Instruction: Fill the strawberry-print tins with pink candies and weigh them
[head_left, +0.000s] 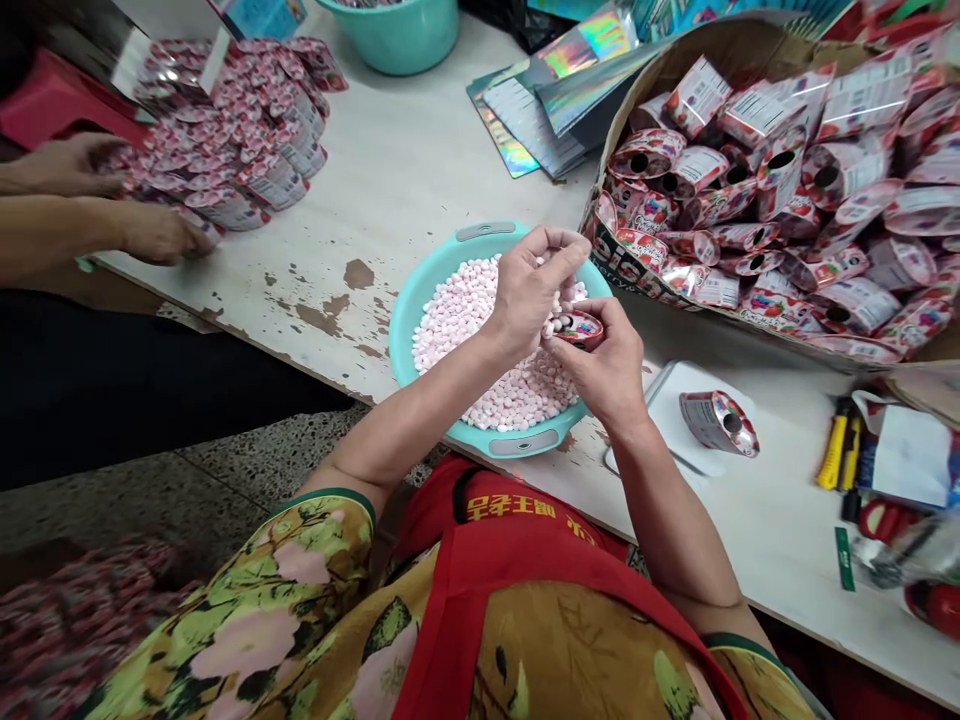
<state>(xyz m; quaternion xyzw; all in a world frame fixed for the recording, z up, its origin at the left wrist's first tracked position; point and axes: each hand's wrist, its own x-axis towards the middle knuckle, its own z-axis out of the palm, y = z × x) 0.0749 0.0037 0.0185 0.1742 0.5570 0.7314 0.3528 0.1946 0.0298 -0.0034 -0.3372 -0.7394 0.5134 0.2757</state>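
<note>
A teal basin (pixel 401 320) holds many small pale pink candies (pixel 454 305). Over its right side, my right hand (pixel 604 360) is wrapped round a small red printed package (pixel 583 328) with its opening up. My left hand (pixel 529 290) is closed at that opening, with several candies between its fingers. To the right, one filled-out package (pixel 718 422) lies on its side on a white scale (pixel 664 415).
An open cardboard box (pixel 619 125) full of printed packages stands at the right. Another person's hands (pixel 157 230) touch stacked packages (pixel 217 150) at the left. Shiny foil sheets (pixel 555 110), a second teal basin (pixel 405 35) and yellow cutters (pixel 834 450) are also on the table (pixel 360 150).
</note>
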